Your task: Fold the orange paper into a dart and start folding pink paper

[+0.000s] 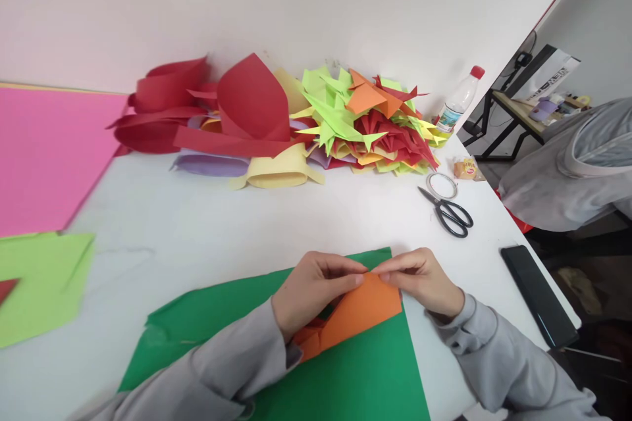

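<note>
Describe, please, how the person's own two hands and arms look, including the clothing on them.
The left hand and right hand are bare, with no gloves. The left sleeve and right sleeve are long, loose and plain grey, with creased cloth and no visible markings.

White wall (316, 0) behind white tbl (197, 223); at R, grey wall (600, 26), sm. blk-legged wood-top desk (518, 107).

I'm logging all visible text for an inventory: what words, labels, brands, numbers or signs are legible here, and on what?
Black-and-white package at the upper right: bold dark letters, tilted and blurred; perhaps "NEW", not certain.
Bottle: its label is too small to read.
Small wrapped packet: red mark with lettering, too small to read.
Orange paper and green sheet: no text visible.
</note>
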Demonstrator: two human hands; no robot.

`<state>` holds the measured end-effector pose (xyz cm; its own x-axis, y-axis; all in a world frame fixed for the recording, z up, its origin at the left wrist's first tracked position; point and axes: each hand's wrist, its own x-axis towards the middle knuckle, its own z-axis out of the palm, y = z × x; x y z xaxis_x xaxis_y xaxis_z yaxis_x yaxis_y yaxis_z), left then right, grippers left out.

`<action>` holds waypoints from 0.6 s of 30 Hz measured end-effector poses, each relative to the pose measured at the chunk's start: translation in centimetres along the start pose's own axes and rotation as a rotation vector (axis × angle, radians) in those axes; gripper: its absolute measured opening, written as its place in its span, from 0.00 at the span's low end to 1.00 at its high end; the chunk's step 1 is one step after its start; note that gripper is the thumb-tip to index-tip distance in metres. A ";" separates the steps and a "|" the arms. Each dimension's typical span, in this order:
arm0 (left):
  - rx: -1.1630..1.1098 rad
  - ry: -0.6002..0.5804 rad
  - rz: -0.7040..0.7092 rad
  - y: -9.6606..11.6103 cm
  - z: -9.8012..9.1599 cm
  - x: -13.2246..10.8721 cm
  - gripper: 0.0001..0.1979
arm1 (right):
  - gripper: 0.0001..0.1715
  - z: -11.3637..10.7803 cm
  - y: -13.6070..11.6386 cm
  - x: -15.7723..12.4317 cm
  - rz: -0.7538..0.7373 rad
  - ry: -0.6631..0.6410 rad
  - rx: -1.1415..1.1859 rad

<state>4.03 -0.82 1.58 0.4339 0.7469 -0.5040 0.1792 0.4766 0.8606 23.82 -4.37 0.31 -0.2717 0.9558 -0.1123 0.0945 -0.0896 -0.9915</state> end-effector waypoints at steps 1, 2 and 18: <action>0.013 -0.024 0.006 -0.1 0.0 0.0 0.17 | 0.12 -0.1 0.0 0.0 -0.018 -0.001 -0.014; 0.028 -0.052 0.021 -0.2 0.0 0.1 0.17 | 0.11 -0.1 0.0 0.0 -0.037 -0.007 -0.029; 0.050 -0.104 0.149 -0.5 0.1 -0.1 0.19 | 0.11 -0.1 0.0 -0.2 -0.293 -0.028 -0.252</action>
<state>4.02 -1.15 1.22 0.5476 0.7543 -0.3622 0.1482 0.3386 0.9292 23.93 -4.52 0.29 -0.3475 0.9225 0.1682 0.2410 0.2612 -0.9347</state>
